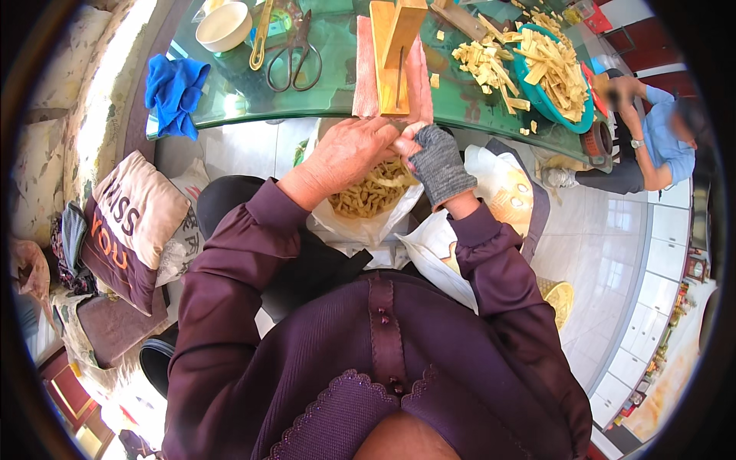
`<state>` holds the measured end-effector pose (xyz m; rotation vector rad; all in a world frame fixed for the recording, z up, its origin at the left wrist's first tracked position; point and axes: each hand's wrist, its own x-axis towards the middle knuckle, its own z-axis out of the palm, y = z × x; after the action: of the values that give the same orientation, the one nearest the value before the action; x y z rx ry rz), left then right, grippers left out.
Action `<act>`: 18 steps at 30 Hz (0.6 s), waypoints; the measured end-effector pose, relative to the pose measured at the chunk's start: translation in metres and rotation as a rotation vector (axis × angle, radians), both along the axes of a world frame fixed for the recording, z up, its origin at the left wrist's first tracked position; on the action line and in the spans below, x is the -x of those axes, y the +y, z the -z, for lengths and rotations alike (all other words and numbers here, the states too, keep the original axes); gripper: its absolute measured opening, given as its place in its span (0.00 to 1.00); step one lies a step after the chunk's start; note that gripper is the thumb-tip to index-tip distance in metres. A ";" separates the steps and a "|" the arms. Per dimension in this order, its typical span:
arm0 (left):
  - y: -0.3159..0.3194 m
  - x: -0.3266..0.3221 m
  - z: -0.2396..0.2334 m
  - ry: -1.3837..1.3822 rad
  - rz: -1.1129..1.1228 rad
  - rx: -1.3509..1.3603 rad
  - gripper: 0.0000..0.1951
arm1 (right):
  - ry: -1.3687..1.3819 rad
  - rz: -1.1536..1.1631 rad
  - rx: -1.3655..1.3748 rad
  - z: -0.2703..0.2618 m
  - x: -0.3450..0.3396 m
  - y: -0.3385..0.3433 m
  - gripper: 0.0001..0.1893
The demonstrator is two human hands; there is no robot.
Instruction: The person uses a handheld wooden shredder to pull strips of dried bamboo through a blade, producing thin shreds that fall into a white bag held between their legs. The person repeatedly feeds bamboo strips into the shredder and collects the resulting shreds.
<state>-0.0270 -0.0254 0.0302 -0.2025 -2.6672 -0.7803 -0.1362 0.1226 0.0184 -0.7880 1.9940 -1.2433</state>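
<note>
My left hand (355, 147) is bare, its fingers curled down near the table's front edge. Against it presses my right hand (409, 142), wearing a grey knitted fingerless glove (440, 164). The fingertips of both hands meet, and whatever may be pinched between them is hidden. Directly below lies an open white bag (374, 230) full of pale yellow dried strips (365, 198). Just beyond my hands a wooden stand (393, 86) with an upright block and a thin dark metal rod (400, 77) rests on a pink cloth (364, 69).
On the green glass table (328, 98) lie black-handled scissors (296, 57), a white bowl (224, 27), a blue cloth (175, 92) and loose yellow pieces (483, 60). A teal basin (583, 118) heaped with strips stands right. Another person (661, 138) sits beyond it.
</note>
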 end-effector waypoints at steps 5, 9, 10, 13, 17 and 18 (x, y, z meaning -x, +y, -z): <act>-0.014 0.001 0.003 0.087 0.035 0.207 0.08 | 0.283 -0.099 0.041 -0.017 -0.007 0.005 0.13; -0.028 0.007 -0.003 0.242 0.010 0.367 0.08 | 0.383 -0.172 0.082 -0.038 -0.010 0.010 0.11; -0.032 0.007 -0.001 0.295 -0.006 0.374 0.07 | 0.291 -0.186 0.050 -0.054 -0.016 0.011 0.11; -0.035 0.013 -0.002 0.415 -0.049 0.352 0.07 | 0.278 -0.167 0.111 -0.083 -0.034 0.016 0.11; -0.032 0.015 -0.002 0.274 -0.168 0.225 0.05 | 0.386 -0.072 0.162 -0.089 -0.036 0.011 0.12; -0.030 0.015 -0.002 0.148 -0.244 0.164 0.05 | 0.387 -0.056 0.152 -0.081 -0.026 0.006 0.13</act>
<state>-0.0425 -0.0550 0.0323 0.0243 -2.5523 -0.4537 -0.1106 0.1291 0.0998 -1.2294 2.1752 -1.2970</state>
